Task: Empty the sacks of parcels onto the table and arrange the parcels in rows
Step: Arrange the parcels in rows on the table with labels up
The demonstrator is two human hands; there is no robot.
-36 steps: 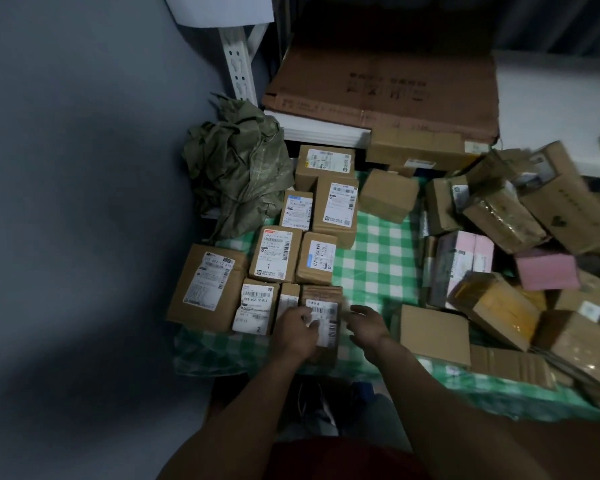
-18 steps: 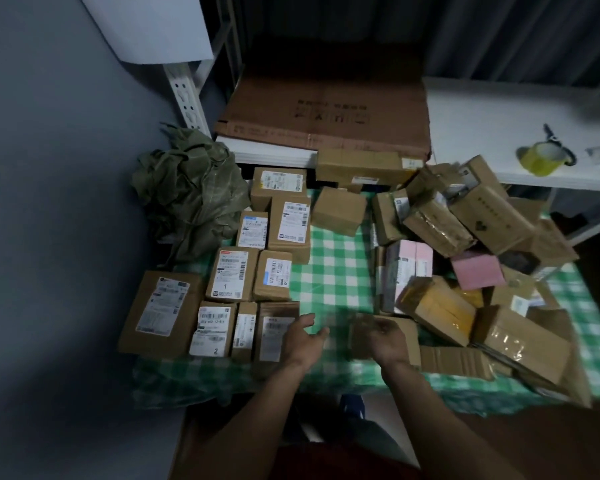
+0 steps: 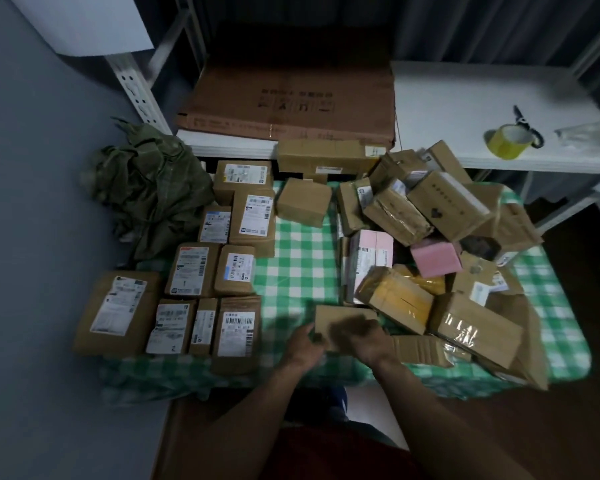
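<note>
Two hands (image 3: pixel 336 339) around brown parcel (image 3: pixel 329 315)

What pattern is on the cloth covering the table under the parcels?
Green-and-white checks on the tablecloth, seen best in the head view, the only one given.

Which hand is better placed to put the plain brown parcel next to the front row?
Probably the left hand: it holds the plain parcel on the side facing the front row. The right hand would reach across.
</note>
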